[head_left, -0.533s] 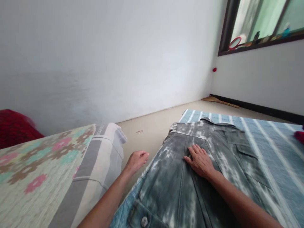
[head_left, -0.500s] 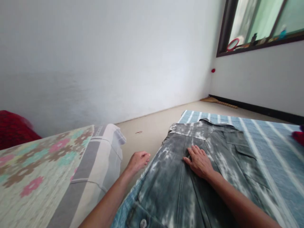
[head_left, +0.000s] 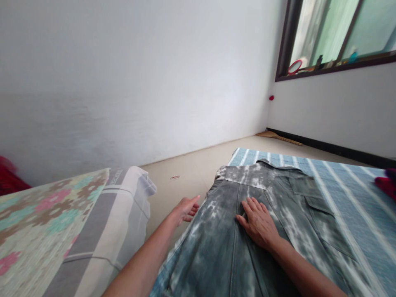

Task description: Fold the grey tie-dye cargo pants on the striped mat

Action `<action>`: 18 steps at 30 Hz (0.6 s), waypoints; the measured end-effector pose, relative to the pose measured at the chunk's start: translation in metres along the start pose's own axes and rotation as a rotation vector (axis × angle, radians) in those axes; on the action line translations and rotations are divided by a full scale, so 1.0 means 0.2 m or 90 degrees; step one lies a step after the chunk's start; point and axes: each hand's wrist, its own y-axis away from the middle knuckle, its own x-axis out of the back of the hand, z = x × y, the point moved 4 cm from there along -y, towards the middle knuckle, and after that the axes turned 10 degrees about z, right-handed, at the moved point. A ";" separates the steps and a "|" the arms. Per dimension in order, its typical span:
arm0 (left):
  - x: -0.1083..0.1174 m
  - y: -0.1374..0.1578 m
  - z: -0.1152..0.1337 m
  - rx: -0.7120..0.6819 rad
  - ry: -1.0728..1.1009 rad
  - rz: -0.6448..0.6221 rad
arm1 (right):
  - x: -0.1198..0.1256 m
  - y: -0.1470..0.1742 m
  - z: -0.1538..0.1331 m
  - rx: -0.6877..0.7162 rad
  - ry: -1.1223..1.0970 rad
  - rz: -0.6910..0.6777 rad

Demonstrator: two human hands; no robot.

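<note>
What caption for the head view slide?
Right hand flat on a mottled gray jacket over striped cloth; left hand near its edge.

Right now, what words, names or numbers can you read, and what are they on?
None can be read clearly.
Dark lettering on the grey-and-white striped bedding: too small and blurred to read.
Blue item on the windowsill: too blurred to tell if it has words.
Jacket: no words show.

Jacket (head_left: 210, 239) on sheet (head_left: 355, 206), right; bedding (head_left: 119, 214), left; floor (head_left: 188, 165) between; wall (head_left: 139, 82) behind; window (head_left: 331, 29) far right
</note>
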 end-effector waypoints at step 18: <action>-0.31 -0.16 0.06 0.068 0.276 -0.275 | 0.03 -0.01 -0.02 -0.008 -0.027 0.004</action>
